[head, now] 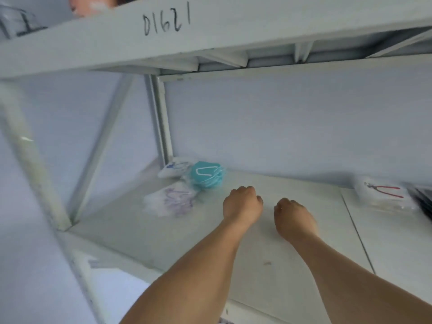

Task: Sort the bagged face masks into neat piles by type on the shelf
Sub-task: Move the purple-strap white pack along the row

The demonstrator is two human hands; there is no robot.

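Observation:
Three bags of masks lie at the back left of the white shelf [292, 220]. A bag of teal masks [207, 175] sits in the middle of them, with a white bag with blue print [174, 169] behind it by the corner post. In front lies a clear bag of white masks with purple loops [171, 201]. My left hand [242, 204] hovers just right of the teal bag, fingers curled under, holding nothing. My right hand [293, 217] is beside it, also curled and holding nothing. Both are over bare shelf.
At the right end of the shelf lies a clear packet holding red-handled pliers [385, 195], with dark items past it at the frame edge. An upper shelf beam marked "D1621" [167, 21] hangs overhead. A diagonal brace [100, 150] and post stand at the left.

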